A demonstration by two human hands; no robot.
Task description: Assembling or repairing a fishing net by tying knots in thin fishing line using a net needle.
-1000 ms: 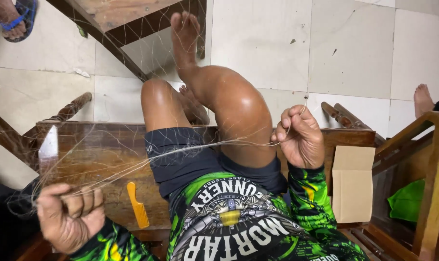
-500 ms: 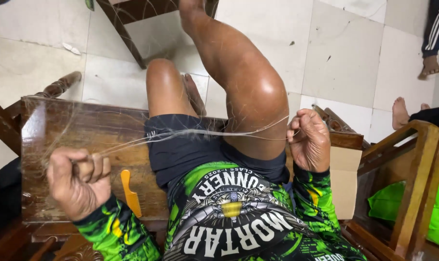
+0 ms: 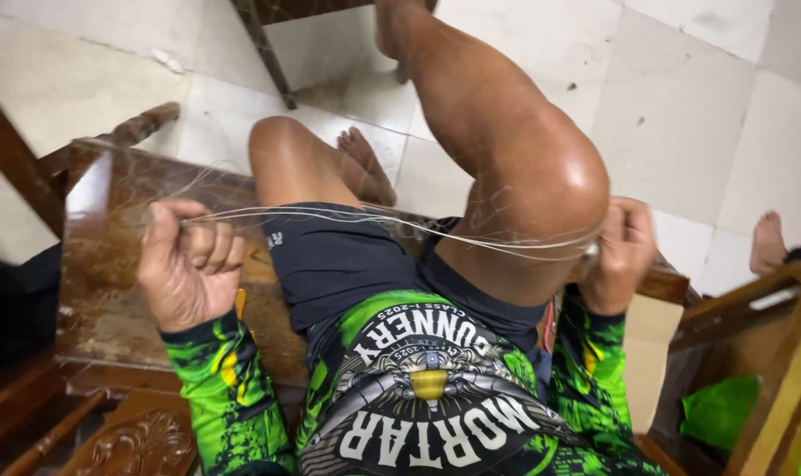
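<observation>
My left hand [image 3: 187,264] is closed in a fist around a bundle of thin clear fishing-net strands [image 3: 391,225]. These strands stretch tight across my lap to my right hand [image 3: 619,256], which grips their other end beside my raised right knee [image 3: 541,167]. Fine net mesh drapes faintly over the wooden bench [image 3: 100,291] under my left hand. I sit in dark shorts with green patterned sleeves, my left foot [image 3: 365,163] tucked on the bench edge.
A yellow net needle [image 3: 240,304] lies on the bench, mostly hidden by my left wrist. A cardboard box [image 3: 647,353] stands right of my hip. A wooden chair with green cloth [image 3: 735,405] is at the lower right. Another person's foot [image 3: 769,242] rests on the tiled floor.
My left hand has risen and pulled the strands tighter and higher across my lap. My right hand has shifted right, behind the knee. The view has tilted further down.
</observation>
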